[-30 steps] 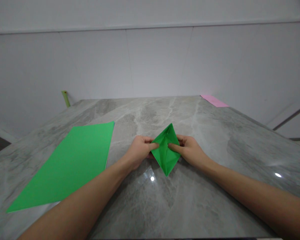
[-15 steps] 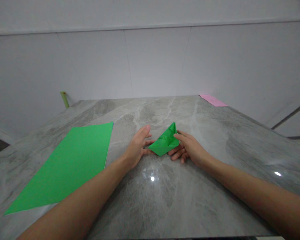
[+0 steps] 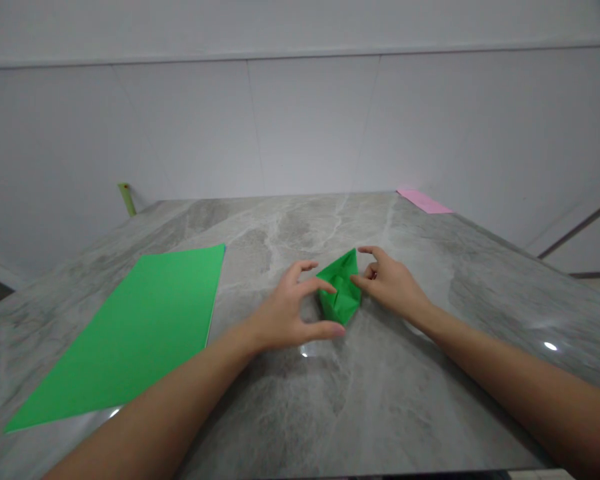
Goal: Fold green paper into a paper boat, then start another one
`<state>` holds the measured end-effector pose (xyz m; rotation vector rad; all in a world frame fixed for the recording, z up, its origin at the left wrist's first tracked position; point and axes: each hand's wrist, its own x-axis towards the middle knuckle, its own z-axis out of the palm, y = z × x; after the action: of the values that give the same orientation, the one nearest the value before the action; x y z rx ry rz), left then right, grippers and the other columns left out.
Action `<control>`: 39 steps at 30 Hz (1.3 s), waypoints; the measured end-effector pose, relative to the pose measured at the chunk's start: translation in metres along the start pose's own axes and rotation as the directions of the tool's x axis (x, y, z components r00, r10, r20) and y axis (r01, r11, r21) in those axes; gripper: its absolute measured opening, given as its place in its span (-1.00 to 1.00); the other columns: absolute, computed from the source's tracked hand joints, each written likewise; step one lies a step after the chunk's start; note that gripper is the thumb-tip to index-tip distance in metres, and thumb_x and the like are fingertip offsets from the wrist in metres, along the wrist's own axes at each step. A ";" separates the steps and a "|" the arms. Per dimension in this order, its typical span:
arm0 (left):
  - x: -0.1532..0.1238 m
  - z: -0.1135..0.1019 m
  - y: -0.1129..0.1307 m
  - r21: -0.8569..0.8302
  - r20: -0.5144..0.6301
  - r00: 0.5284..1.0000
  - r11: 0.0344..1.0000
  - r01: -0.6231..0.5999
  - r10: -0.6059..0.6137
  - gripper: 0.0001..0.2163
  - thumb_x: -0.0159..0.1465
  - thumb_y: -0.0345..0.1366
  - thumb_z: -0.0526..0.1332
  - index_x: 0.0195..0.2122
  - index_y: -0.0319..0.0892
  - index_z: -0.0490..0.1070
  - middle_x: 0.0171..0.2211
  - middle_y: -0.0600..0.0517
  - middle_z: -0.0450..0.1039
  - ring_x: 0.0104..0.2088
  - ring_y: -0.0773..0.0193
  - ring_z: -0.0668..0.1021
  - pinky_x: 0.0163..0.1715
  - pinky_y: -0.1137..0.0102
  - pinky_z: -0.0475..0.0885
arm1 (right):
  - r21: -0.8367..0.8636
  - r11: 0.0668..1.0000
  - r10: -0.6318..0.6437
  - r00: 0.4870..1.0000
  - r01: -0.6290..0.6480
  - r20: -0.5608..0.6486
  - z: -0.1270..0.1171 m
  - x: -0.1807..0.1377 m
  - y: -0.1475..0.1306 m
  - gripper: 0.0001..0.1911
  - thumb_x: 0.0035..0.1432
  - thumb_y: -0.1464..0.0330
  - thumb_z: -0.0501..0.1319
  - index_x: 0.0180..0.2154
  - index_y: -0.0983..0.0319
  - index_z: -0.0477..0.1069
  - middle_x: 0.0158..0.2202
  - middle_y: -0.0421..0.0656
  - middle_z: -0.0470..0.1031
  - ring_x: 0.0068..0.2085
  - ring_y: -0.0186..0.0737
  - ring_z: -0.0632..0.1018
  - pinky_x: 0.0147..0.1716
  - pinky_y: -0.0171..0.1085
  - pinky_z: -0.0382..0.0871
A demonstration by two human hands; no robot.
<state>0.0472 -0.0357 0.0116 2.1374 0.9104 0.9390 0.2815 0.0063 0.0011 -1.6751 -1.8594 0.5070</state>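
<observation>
A small green folded paper boat (image 3: pixel 346 303) rests on the marbled tabletop between my hands, its open, hollow side facing up. My left hand (image 3: pixel 300 307) has its fingers spread around the boat's left side. Its index finger reaches over the boat's edge, while the thumb points right along the near side. On the right, my right hand (image 3: pixel 387 283) pinches the boat's right wall, thumb at the rim and another finger curled behind. That hand's index finger stretches out near the boat's upper tip.
A large green sheet (image 3: pixel 145 327), seemingly a stack, lies left of my left forearm. Pink paper (image 3: pixel 424 201) sits at the table's far right corner. A yellow-green strip (image 3: pixel 127 199) stands beyond the far left edge, by the white wall (image 3: pixel 300 127).
The paper boat has turned and shifted slightly right, showing more of its hollow inside. My left hand has moved right, its fingers now reaching over the boat. My right hand has changed its grip.
</observation>
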 end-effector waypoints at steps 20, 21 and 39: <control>0.000 -0.005 0.000 0.143 0.162 0.950 0.947 -0.289 0.265 -0.61 0.16 -0.22 0.34 0.01 -0.13 0.37 0.18 -0.20 0.23 0.21 -0.06 0.34 0.17 0.04 0.31 | -0.328 0.601 -0.760 0.648 0.729 0.049 -0.005 -0.007 -0.008 -0.87 0.19 0.42 0.27 -0.27 0.18 0.62 0.24 0.04 0.24 0.26 0.27 0.18 0.17 0.21 0.14; 0.000 -0.005 0.000 0.149 0.164 0.952 0.947 -0.284 0.259 -0.61 0.15 -0.17 0.37 -0.02 -0.14 0.38 0.16 -0.21 0.26 0.19 -0.05 0.37 0.16 0.06 0.32 | -0.322 0.601 -0.759 0.649 0.731 0.056 -0.006 -0.007 -0.008 -0.88 0.20 0.42 0.27 -0.29 0.19 0.61 0.17 0.04 0.33 0.22 0.23 0.25 0.15 0.21 0.13; 0.003 0.003 -0.014 0.248 0.079 0.979 0.947 -0.204 0.190 -0.75 0.20 -0.32 0.28 -0.08 -0.18 0.39 -0.04 -0.13 0.48 0.12 0.03 0.44 0.16 0.09 0.32 | -0.265 0.683 -0.620 0.732 0.681 0.283 -0.004 -0.009 -0.012 -0.84 0.21 0.47 0.25 -0.16 0.21 0.52 -0.29 -0.15 0.62 -0.15 -0.10 0.60 0.22 0.42 -0.35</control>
<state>0.0459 -0.0260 0.0005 2.4991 0.8403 0.8943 0.2752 -0.0050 0.0101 -1.0301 -2.6232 -0.0009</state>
